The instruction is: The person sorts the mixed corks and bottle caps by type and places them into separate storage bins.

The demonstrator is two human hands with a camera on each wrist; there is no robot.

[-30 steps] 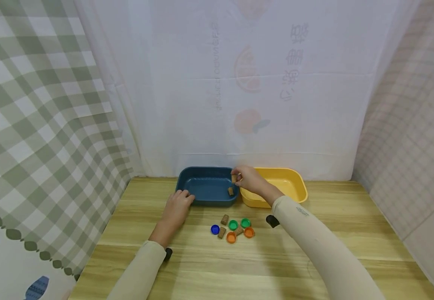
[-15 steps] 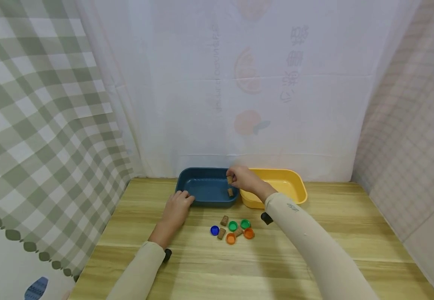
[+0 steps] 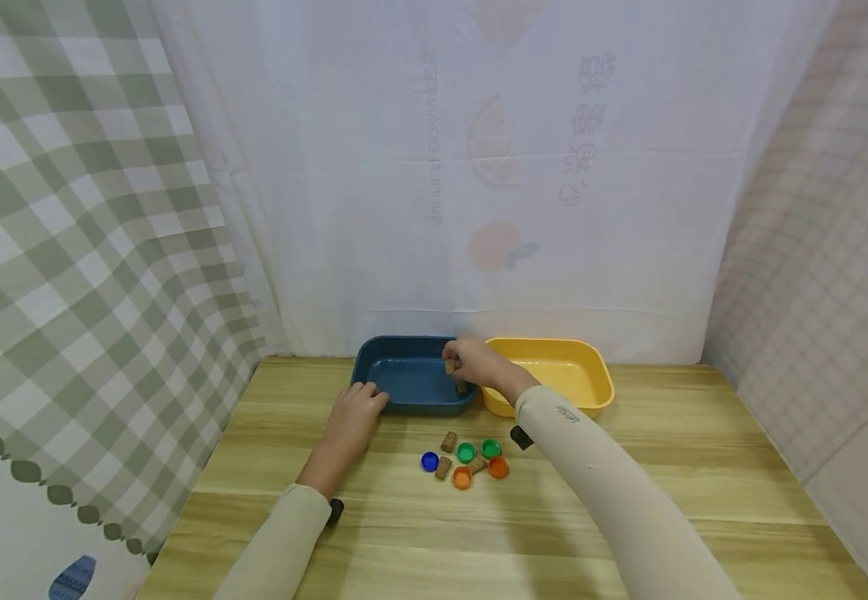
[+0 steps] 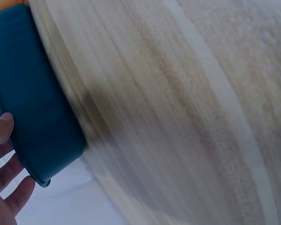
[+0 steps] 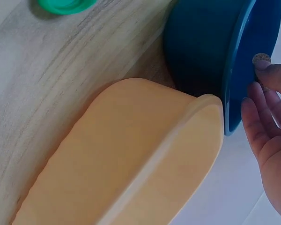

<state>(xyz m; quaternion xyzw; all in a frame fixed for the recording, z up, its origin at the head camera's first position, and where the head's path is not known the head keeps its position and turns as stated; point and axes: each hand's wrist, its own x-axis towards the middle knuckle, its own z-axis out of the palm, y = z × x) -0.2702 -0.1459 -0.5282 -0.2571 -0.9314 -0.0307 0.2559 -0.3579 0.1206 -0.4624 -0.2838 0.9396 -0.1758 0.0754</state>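
Observation:
My right hand (image 3: 476, 360) pinches a cork (image 3: 450, 367) over the right part of the dark blue tray (image 3: 389, 407). In the right wrist view, the end of that cork (image 5: 261, 58) shows at the thumb tip. Another cork (image 3: 461, 387) lies inside this tray, partly covered by the hand. At the tray's front left corner, my left hand (image 3: 354, 414) holds the rim. The left wrist view shows its thumb against the outer side of the tray (image 4: 33, 89) and its fingers past the rim.
A yellow tray (image 3: 605, 400) stands right beside the blue one. In front lie several corks (image 3: 443, 467) mixed with a blue cap (image 3: 430, 462), green caps (image 3: 466, 452) and orange caps (image 3: 461, 477) on the wooden table (image 3: 404, 542). A pale cloth (image 3: 404, 250) hangs behind.
My right hand has moved left and slightly down with the cork, from the gap between the trays to over the blue tray. My left hand has stayed at the rim.

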